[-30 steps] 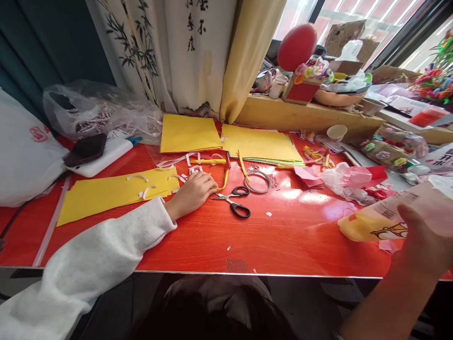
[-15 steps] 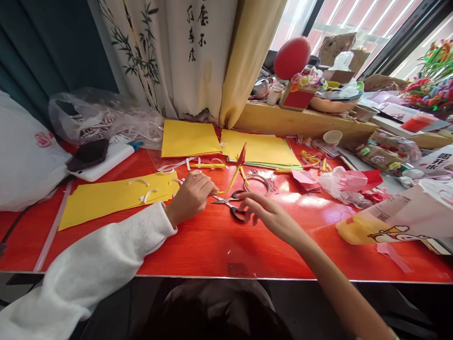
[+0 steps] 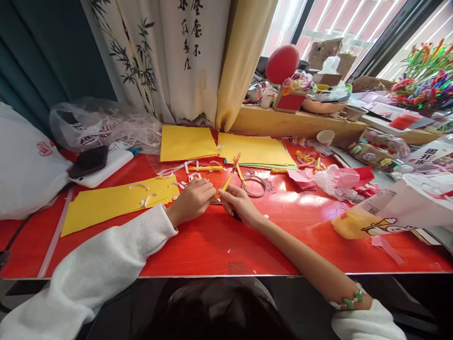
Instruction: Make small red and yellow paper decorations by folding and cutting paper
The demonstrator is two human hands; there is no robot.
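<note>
A folded yellow paper strip (image 3: pixel 230 178) with a red side rises in a bent shape between my two hands. My left hand (image 3: pixel 194 202) is closed with its fingertips at the strip's lower left end. From the other side, my right hand (image 3: pixel 240 204) pinches the strip between thumb and finger, close to my left fingertips. The scissors (image 3: pixel 237 216) lie under my right hand, mostly hidden, with a bit of black handle showing. Just beyond the right hand is a roll of tape (image 3: pixel 255 186). Small white paper strips (image 3: pixel 194 176) lie behind my left hand.
Long yellow sheets (image 3: pixel 116 200) lie at the left, near a phone (image 3: pixel 90 160) and a white plastic bag (image 3: pixel 30 165). Two stacks of yellow paper (image 3: pixel 187 141) sit at the back. A tilted paper cup (image 3: pixel 389 208) and crumpled pink paper (image 3: pixel 336 177) are at the right.
My right hand has moved left from over the scissors to my left hand and now pinches the paper strip. The scissors have become mostly covered. The view has shifted slightly.
</note>
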